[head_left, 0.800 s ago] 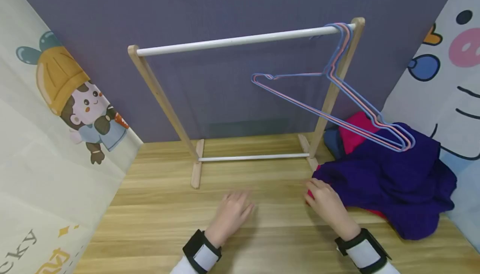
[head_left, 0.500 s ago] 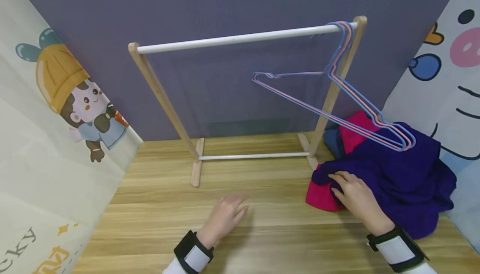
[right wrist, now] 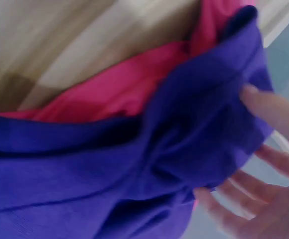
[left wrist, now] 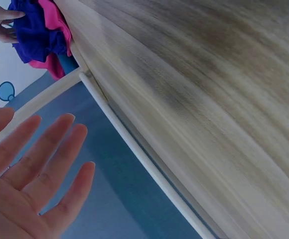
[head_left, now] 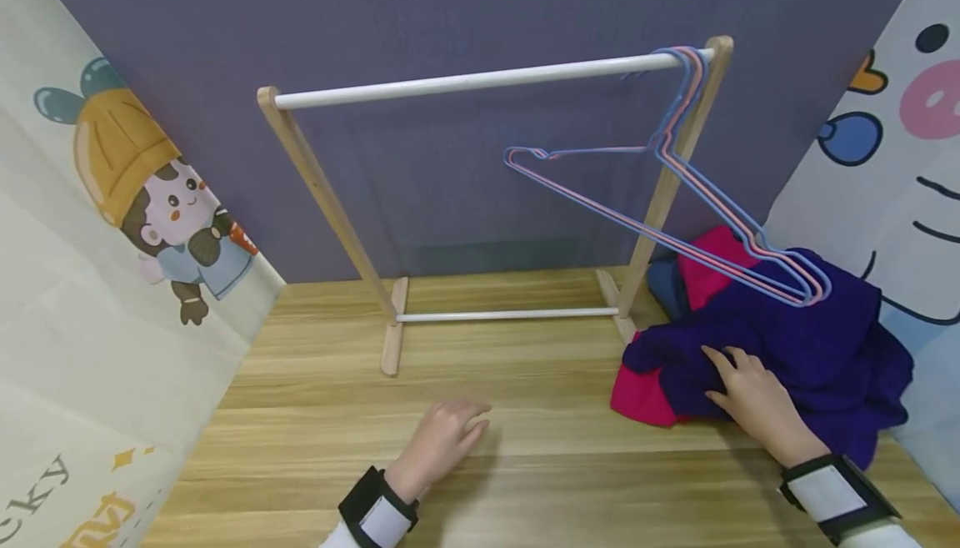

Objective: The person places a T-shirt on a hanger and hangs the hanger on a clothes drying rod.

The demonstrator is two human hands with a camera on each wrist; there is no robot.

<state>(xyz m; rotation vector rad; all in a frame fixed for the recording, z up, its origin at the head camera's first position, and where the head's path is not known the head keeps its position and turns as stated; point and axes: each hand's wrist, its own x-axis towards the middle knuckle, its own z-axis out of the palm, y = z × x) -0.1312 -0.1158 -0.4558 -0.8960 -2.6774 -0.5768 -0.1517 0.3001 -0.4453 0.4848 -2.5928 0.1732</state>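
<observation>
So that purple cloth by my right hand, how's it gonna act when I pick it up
The purple cloth will probably hang limp, since it lies in soft folds. It seems unlikely to roll, lying in a crumpled heap. It may drag the pink cloth, which shows beneath its edge.

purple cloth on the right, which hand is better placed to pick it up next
Probably the right. The right hand is at the purple cloth with fingers spread and holding nothing. The left hand is free too, but well apart from it, over the wooden surface.
</observation>
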